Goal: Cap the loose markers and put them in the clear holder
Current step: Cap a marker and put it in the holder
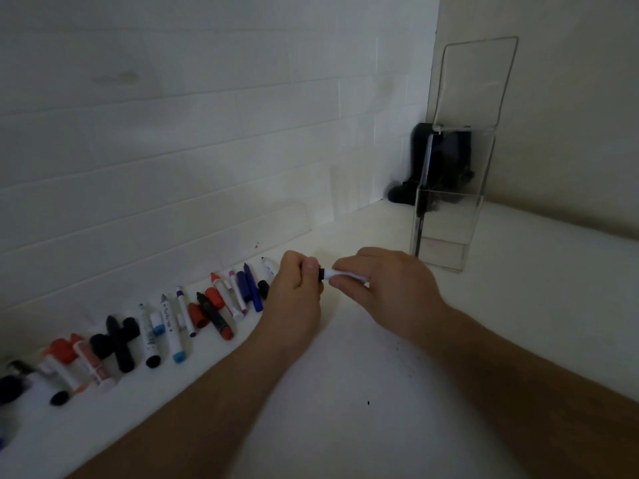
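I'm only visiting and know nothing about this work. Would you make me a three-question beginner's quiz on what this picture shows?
1. True or false: the clear holder stands with its lid up.
2. What does the right hand hold? A) a white marker B) a red cap C) nothing
3. Fill in: the loose markers lie in a row along the ____.

Key:
1. True.
2. A. The left hand grips its black end.
3. Wall, on the left-hand side.
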The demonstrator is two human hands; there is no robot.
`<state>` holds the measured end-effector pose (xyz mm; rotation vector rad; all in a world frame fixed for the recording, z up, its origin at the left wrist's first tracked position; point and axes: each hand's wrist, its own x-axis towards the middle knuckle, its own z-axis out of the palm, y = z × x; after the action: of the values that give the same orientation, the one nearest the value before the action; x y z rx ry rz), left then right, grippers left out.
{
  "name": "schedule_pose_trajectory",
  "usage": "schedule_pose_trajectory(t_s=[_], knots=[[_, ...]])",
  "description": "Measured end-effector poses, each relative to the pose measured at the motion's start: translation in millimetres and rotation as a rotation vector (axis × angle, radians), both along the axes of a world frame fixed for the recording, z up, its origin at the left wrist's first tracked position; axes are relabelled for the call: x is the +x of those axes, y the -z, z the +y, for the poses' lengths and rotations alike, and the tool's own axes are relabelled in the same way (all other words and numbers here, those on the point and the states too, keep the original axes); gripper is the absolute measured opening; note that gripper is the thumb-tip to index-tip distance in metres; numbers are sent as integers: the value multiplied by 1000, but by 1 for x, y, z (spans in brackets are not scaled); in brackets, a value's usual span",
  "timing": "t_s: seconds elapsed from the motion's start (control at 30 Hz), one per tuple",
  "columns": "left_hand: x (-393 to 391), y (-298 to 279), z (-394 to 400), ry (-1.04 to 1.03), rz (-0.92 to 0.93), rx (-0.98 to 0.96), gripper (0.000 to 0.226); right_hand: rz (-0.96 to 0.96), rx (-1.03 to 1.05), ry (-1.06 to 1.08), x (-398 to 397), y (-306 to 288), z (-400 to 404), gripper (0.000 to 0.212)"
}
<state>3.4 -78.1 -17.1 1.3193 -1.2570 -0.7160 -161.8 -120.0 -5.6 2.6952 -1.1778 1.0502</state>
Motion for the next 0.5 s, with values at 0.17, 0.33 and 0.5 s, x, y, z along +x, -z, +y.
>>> schedule_pose_trajectory(t_s=[0.17, 0.33, 0.5], knots=[[-2, 1, 2, -1, -53, -25, 31, -15, 49, -9, 1, 6, -3, 42], [-2, -2, 6, 15, -105, -25, 24, -36, 91, -53, 1, 4, -7, 40], [-8, -5, 10, 59, -268, -95, 8, 183, -80, 42, -4, -6, 2, 28]])
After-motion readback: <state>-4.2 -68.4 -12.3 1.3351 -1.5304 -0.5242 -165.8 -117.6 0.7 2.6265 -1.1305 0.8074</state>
